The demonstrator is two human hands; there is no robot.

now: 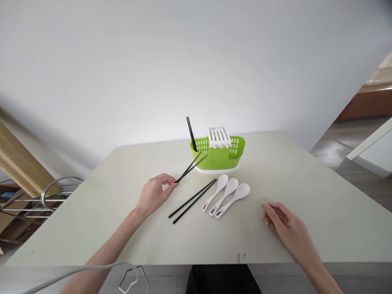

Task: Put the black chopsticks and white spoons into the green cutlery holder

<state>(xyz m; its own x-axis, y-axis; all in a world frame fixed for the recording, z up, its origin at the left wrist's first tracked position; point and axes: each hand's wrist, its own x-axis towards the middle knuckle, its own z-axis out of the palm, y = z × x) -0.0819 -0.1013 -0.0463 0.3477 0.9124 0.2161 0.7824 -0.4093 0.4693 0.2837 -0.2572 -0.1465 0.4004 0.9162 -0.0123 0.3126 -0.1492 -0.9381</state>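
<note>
My left hand [156, 191] is closed on a pair of black chopsticks [190, 168], raised above the table with their far tips in front of the green basket [216, 159]. Their ends look smeared by motion. In the basket's left compartment another pair of black chopsticks [191, 134] stands leaning. A third pair [193, 201] lies slantwise on the table, to the right of my left hand. Beside it lie three white spoons [218, 190], bowls pointing away from me. To their right my right hand [284, 223] rests low over the table, fingers loosely curled together around nothing.
The pale table [147, 241] stands against a white wall [196, 69]. A white slatted piece [219, 136] bridges the basket's middle. At the left are a metal rack [45, 200] and a wooden board [27, 159]. A grey cable [101, 266] crosses the near left edge.
</note>
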